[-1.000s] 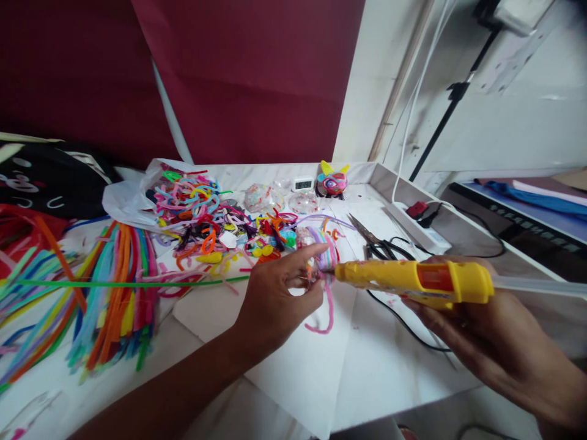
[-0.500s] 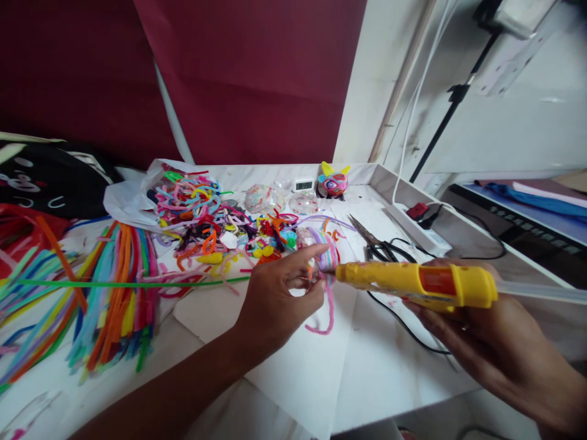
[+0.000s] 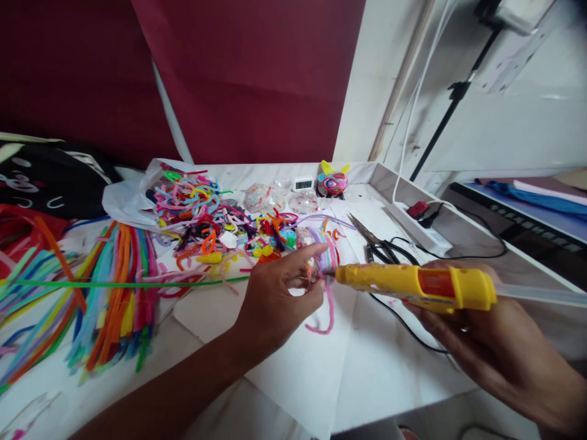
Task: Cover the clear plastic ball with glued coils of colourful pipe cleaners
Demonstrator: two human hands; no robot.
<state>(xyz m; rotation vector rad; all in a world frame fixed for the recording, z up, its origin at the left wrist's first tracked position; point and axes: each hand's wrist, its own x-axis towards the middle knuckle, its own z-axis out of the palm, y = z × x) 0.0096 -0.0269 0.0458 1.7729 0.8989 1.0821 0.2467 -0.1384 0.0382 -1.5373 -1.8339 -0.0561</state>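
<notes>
My left hand [image 3: 277, 290] pinches a small clear ball [image 3: 320, 247] partly wrapped in pastel pipe cleaners, thumb and forefinger on its near side. A loose pink pipe cleaner [image 3: 331, 318] curls down from the ball over the white paper. My right hand [image 3: 495, 342] is wrapped round a yellow hot glue gun [image 3: 389, 281], a clear glue stick [image 3: 536, 294] poking out of its back end. The gun's nozzle points left and meets the wrapped side of the ball; whether glue is coming out cannot be seen.
Bundled pipe cleaners [image 3: 121, 293] lie at left, with a heap of cut pieces [image 3: 220, 235] behind. Scissors [image 3: 376, 241] rest beyond the glue gun. A power strip [image 3: 422, 229], a small digital clock [image 3: 303, 184] and a decorated ball with yellow ears [image 3: 333, 182] stand toward the back.
Almost nothing differs. Both hands keep their places, and the glue gun's nozzle stays against the ball.
</notes>
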